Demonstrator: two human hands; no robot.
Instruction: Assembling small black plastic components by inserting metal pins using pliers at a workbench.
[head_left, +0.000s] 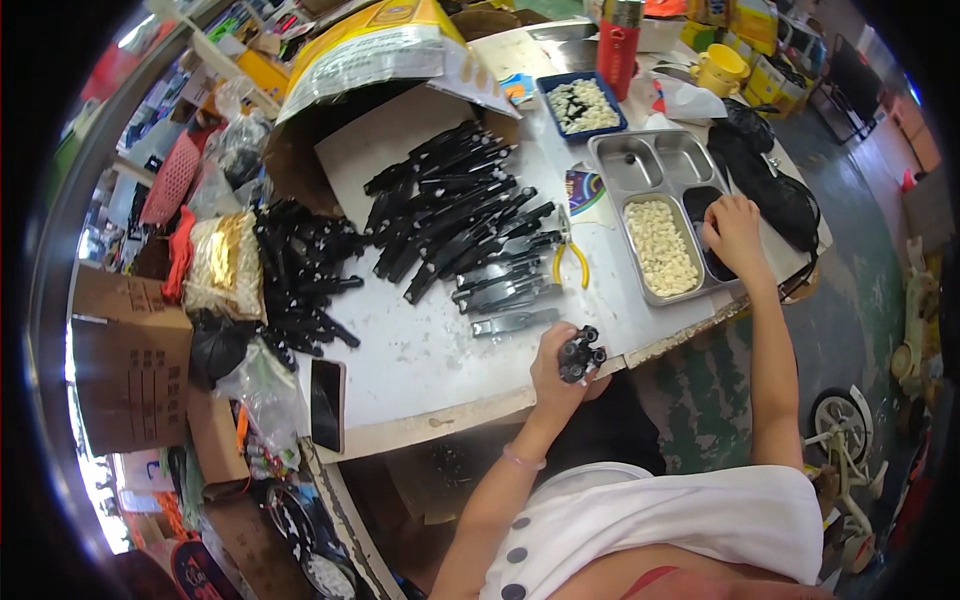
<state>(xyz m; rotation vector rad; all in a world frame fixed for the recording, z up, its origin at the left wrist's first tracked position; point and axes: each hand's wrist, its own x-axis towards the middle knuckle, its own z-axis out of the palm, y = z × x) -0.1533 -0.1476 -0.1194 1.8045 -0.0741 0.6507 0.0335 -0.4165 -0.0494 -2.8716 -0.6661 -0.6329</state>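
My left hand (556, 372) is closed around a bundle of black plastic parts (582, 354) with round, hollow ends, just off the table's front edge. My right hand (735, 236) reaches into a metal compartment tray (612, 170), its fingers curled down into the compartment of small black pieces (712, 262). What lies between those fingertips is hidden. Beside it, another compartment is filled with cream-coloured small pieces (660, 248). Yellow-handled pliers (572, 262) rest on the table left of the tray. Long black plastic parts (450, 215) lie in rows farther left.
A phone (327, 405) lies at the table's left front corner. Behind stand a blue basket (583, 104) of pale and black pieces, a red bottle (619, 50) and a yellow cup (720, 70). A black bag (765, 185) sits right of the tray; cardboard boxes (130, 360) stack at left.
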